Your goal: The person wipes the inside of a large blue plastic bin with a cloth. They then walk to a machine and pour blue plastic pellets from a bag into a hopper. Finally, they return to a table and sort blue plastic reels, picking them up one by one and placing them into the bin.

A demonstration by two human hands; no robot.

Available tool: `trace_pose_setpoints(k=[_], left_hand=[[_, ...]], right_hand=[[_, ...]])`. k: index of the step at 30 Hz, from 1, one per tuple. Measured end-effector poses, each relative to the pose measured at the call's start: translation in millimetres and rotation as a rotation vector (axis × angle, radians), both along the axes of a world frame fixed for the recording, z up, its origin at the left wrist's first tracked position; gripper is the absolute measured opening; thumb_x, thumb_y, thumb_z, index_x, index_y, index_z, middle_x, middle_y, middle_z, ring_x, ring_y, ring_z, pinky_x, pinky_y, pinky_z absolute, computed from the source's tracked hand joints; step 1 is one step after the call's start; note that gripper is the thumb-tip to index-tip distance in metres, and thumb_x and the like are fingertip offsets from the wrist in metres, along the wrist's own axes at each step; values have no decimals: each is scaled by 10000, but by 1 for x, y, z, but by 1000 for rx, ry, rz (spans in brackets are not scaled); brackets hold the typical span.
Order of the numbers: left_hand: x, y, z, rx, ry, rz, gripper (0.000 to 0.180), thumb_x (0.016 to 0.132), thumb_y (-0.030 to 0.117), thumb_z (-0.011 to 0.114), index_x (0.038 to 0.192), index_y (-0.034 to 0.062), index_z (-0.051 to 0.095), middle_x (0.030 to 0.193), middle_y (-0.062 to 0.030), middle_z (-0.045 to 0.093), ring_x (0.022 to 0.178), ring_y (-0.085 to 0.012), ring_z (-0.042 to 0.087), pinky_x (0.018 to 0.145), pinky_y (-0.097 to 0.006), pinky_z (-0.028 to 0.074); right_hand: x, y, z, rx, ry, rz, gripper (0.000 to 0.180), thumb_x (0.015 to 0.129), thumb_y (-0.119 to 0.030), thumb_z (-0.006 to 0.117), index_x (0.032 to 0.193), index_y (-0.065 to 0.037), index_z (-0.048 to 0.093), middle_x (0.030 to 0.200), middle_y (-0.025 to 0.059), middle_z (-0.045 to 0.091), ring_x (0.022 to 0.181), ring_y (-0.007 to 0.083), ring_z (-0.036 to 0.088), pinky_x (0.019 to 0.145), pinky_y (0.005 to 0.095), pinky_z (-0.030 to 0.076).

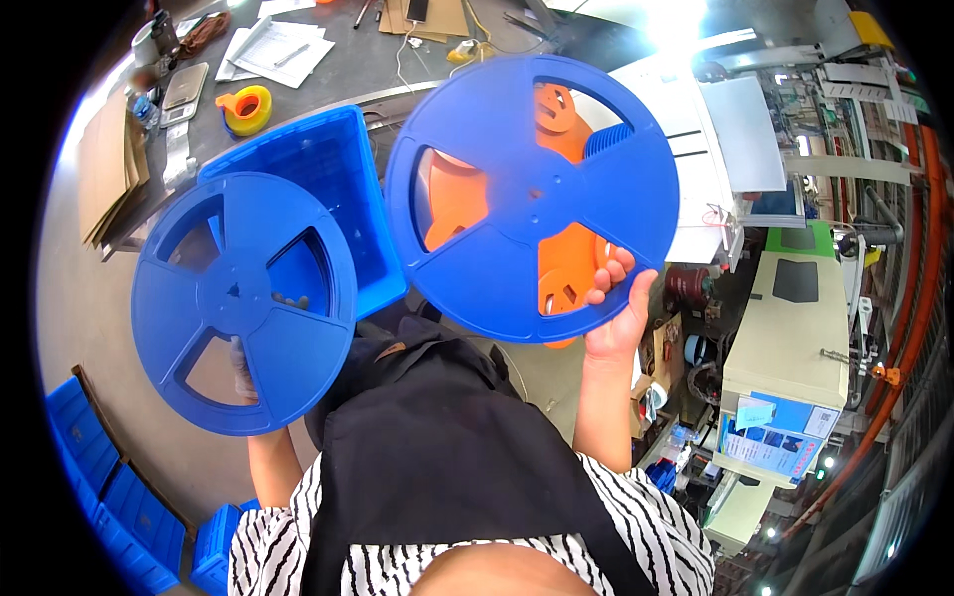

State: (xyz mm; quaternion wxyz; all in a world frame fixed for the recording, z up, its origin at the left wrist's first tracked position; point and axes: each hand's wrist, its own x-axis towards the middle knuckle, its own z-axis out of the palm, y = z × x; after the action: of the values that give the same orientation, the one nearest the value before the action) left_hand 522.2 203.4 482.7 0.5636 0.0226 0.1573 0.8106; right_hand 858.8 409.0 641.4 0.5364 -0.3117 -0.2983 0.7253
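Observation:
In my left hand is a blue plastic reel with three cut-out windows. This hand sits mostly behind the reel, and greyish fingers show through two of the windows. My right hand grips a larger-looking blue reel at its lower right rim, fingers curled through a window and thumb on the outer edge. Through that reel's windows appear orange slotted parts and a ribbed blue stack; whether they touch the reel I cannot tell. Between both reels stands a blue bin, partly covered by them.
A grey table bears papers, a yellow tape roll in an orange holder and a small scale. Cardboard sheets stand at its left edge. Blue crates lie lower left. A beige machine stands right.

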Motion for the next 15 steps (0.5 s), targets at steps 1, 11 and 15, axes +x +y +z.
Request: trace_pose_setpoints(k=[1, 11, 15], left_hand=[[-1, -4, 0, -23, -20, 2, 675, 868, 463, 525, 1352, 22, 363, 1300, -153, 464, 1227, -326, 427, 1085, -483, 271], [-3, -16, -4, -256, 78, -132, 635, 822, 389, 625, 1278, -12, 439, 1209, -169, 536, 1132, -284, 515, 998, -395, 391], [-20, -26, -48, -384, 161, -222, 658, 765, 338, 688, 1268, -13, 450, 1162, -134, 580, 1021, -234, 585, 887, -347, 484]], right_hand=[[0, 3, -4, -6, 54, 38, 470, 953, -412, 420, 1178, -12, 518, 1015, 110, 663, 910, 237, 665, 648, 330, 578], [-42, 12, -1, -52, -88, 78, 485, 931, -420, 465, 1189, -13, 518, 1002, 101, 660, 887, 223, 657, 615, 278, 564], [-56, 15, -3, -69, -77, 111, 475, 932, -401, 476, 1199, -11, 516, 998, 94, 658, 880, 219, 653, 609, 270, 549]])
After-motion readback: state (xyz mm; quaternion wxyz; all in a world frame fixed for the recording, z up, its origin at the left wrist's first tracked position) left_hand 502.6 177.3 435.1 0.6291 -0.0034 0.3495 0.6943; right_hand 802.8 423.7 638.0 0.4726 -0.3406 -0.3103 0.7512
